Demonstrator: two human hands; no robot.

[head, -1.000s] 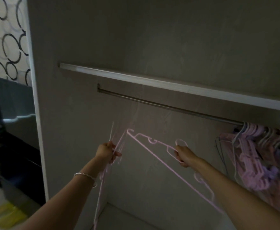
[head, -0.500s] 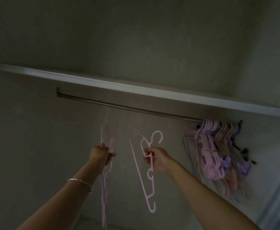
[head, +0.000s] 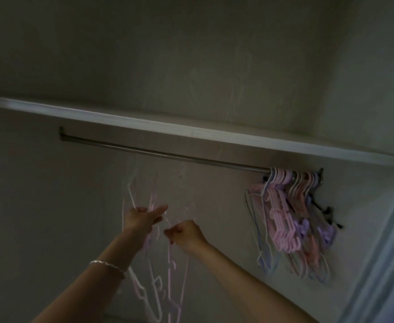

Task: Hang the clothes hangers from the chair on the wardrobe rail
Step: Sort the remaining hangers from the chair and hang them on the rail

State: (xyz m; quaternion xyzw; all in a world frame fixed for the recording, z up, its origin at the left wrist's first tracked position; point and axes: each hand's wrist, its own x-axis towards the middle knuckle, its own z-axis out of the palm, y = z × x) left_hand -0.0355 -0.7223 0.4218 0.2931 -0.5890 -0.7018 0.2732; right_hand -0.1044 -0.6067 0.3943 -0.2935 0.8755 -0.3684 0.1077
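Inside a dim wardrobe, a metal rail point(head: 168, 155) runs under a white shelf point(head: 191, 134). Several pink and purple hangers point(head: 291, 217) hang bunched at the rail's right end. My left hand point(head: 142, 217) grips a bundle of thin pink hangers point(head: 151, 276) that dangle below it, well under the rail. My right hand point(head: 184, 233) is close beside it, fingers pinched on a pink hanger point(head: 170, 264) at the bundle. Motion blur hides whether that hanger is separate from the bundle.
The wardrobe's back wall point(head: 191, 66) and left side panel point(head: 28, 206) enclose the space. A pale door edge point(head: 389, 229) stands at the right. The rail's left and middle stretch carries no hangers.
My right hand has moved left with its hanger, back against the bundle in my left hand. The view has swung right and up, so the rail's right end shows.
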